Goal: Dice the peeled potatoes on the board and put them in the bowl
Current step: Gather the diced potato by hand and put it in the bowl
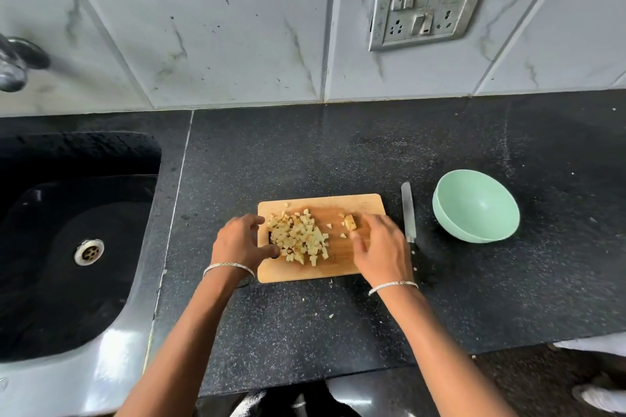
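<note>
1. Cupped and gripping nothing, my left hand (242, 242) rests with loosely curved fingers against the left side of the heap of pale yellow diced potato (299, 237).
2. My right hand (379, 247) reaches over the right edge of the rectangular light wooden chopping board (338, 259). Its fingertips touch a larger uncut yellow potato chunk (350, 223) near the board's far right corner. I cannot tell whether I am pinching it or only touching it.
3. The dice are small, uneven cubes, cream with some browner faces. They are piled loosely on the left half of the board, and a few stray bits lie between the heap and the chunk.
4. The board sits on the black speckled stone counter (305, 152), nearer its front edge than the tiled wall.
5. A steel-bladed knife with a dark handle (409, 213) lies on the counter just beside the board's right edge, with its tip pointing toward the wall.
6. The round mint-green bowl (481, 203) stands on the counter to the right of the knife, apart from the board.
7. A thin silver bangle circles each wrist.
8. A black sink (67, 281) is set into the counter's left end.
</note>
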